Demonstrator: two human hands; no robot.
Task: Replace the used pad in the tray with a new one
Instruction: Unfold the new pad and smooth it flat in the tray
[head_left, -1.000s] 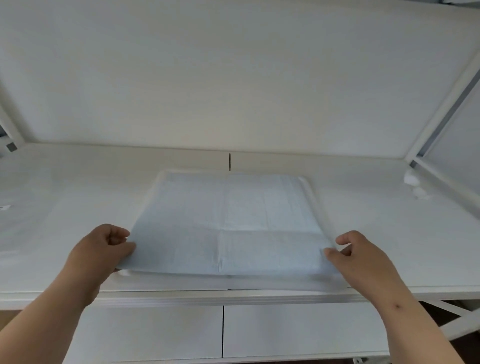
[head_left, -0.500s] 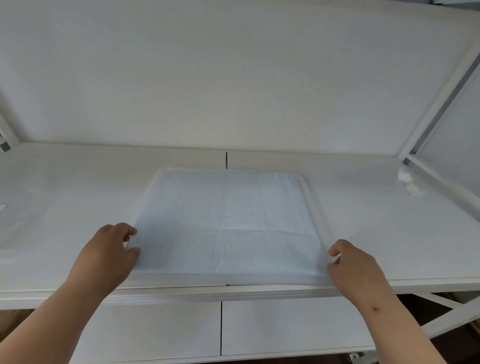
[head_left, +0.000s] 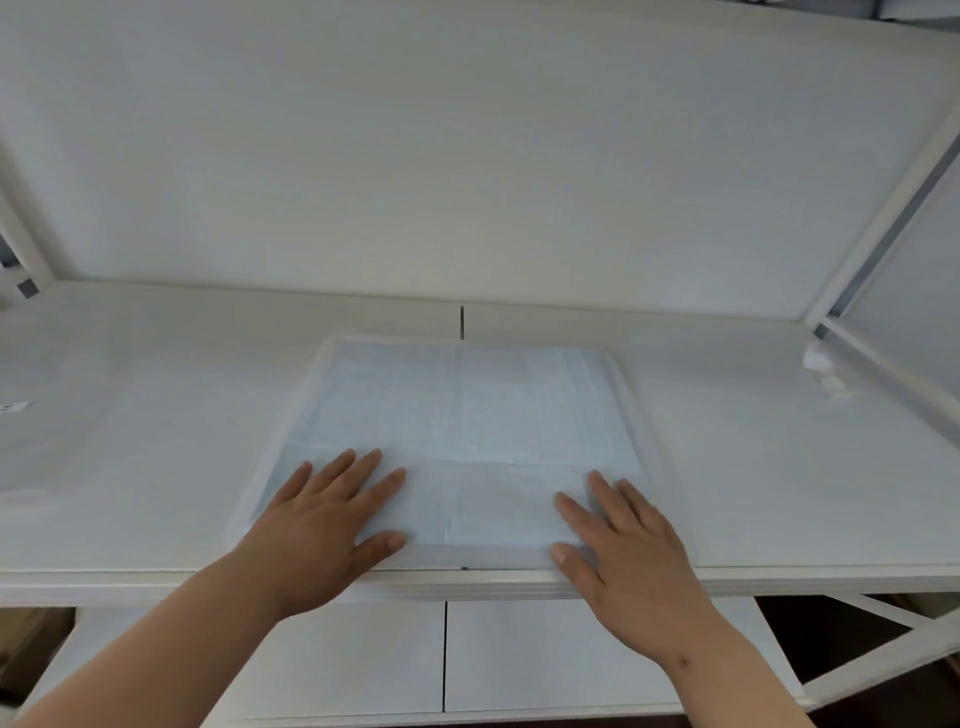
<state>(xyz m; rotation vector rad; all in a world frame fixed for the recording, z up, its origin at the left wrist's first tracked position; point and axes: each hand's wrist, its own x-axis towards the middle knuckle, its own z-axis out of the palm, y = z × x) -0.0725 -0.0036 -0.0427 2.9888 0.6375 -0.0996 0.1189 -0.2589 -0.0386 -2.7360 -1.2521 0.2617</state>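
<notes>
On the white tabletop, head view: a pale blue pad is lying flat inside a shallow white tray, whose near rim is sitting just behind the tabletop's front edge. Both hands are resting palm-down on the pad's near strip, fingers straight and spread, gripping nothing. Left hand is pressing near the near-left corner; right hand is pressing near the near-right corner, its thumb lying at the pad's front edge. The hands are staying well apart, with bare pad showing between them.

Open tabletop is stretching to either side of the tray and behind it up to the white back panel. A slanted white frame post is closing off the right side. A small crumpled white object is lying near that post, too blurred to identify. A tiny label is showing at the far left edge, unreadable. The tray's near corners are being covered by the hands. White drawer fronts are showing below the edge, partly hidden by the forearms.
</notes>
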